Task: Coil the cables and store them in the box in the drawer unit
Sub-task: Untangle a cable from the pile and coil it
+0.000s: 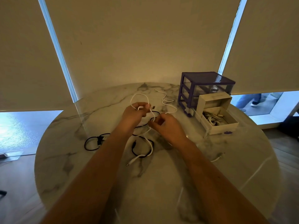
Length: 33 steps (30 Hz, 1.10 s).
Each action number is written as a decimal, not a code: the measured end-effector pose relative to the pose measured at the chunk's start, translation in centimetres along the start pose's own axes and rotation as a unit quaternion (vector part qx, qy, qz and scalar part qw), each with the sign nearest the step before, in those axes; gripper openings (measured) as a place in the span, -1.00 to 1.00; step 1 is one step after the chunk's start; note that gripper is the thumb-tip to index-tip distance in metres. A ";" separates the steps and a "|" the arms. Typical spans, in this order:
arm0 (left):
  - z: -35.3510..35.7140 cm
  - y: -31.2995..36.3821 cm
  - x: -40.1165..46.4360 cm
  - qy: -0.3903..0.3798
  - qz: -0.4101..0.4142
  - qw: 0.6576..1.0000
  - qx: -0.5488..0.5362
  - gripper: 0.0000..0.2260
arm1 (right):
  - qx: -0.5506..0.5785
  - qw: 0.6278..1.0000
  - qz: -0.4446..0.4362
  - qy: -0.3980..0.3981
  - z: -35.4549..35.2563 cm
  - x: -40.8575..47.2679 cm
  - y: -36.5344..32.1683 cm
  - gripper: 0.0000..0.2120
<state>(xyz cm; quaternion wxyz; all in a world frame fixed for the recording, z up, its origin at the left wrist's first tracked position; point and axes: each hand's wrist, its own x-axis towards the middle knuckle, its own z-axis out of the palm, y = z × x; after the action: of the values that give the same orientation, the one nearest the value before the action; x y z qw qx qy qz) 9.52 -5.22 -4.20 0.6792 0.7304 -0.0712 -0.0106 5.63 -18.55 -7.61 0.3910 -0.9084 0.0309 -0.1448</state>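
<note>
Head view: a white cable (pixel 140 101) is held above the middle of the round marble table (pixel 226 167). The left hand (pixel 135 111) is closed around a loop of it, and the right hand (pixel 163 125) pinches the same cable lower down with curled fingers. The rest of the cable hangs to the table and ends in a plug (pixel 129 163) near the person.

Other things are seen around the hands. A black cable (pixel 93 143) is coiled at the left, another black cable (pixel 140 152) lies under the forearms, and a second white cable (pixel 168 101) is spread loose behind the hands. These cables lie partly under the white one, so they are crossed — where exactly they touch cannot be told.

At the right a purple drawer unit (pixel 205 88) stands, with its lowest drawer (pixel 208 128) pulled out. An open white box (pixel 220 117) is placed in this drawer, and white cables are already kept inside it.

Behind the table, beige roller blinds (pixel 145 38) are lowered — daylight is seen below them. A wooden floor (pixel 284 151) is seen at both sides.
</note>
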 end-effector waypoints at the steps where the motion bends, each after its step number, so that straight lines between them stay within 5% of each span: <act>1: 0.0 0.5 0.1 -0.001 0.010 1.000 -0.007 -0.91 | 0.005 1.000 0.000 -0.004 0.1 0.0 0.1 -0.73; 14: -0.9 8.4 1.7 -0.045 0.079 0.987 -0.133 -0.93 | 0.023 0.995 -0.097 0.005 0.2 -0.9 -0.6 -0.71; 25: -2.0 11.1 2.6 -0.060 0.135 0.956 -0.253 -0.93 | -0.106 0.988 -0.088 -0.075 0.2 -1.3 -0.3 -0.73; 29: -2.0 11.9 1.7 -0.075 0.084 0.945 -0.306 -0.92 | 0.085 0.996 -0.004 -0.008 -0.8 -1.9 -1.6 -0.46; 33: -1.2 11.4 0.1 -0.133 0.006 0.954 -0.270 -0.91 | 0.206 0.973 -0.056 0.084 -1.5 -2.3 -2.9 -0.35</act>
<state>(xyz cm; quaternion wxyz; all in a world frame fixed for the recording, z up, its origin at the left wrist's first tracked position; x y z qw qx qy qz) 8.76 -4.79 7.22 0.8354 0.5115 -0.1596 -0.1225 2.86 -17.21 -5.14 0.5566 -0.7933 -0.0178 -0.2459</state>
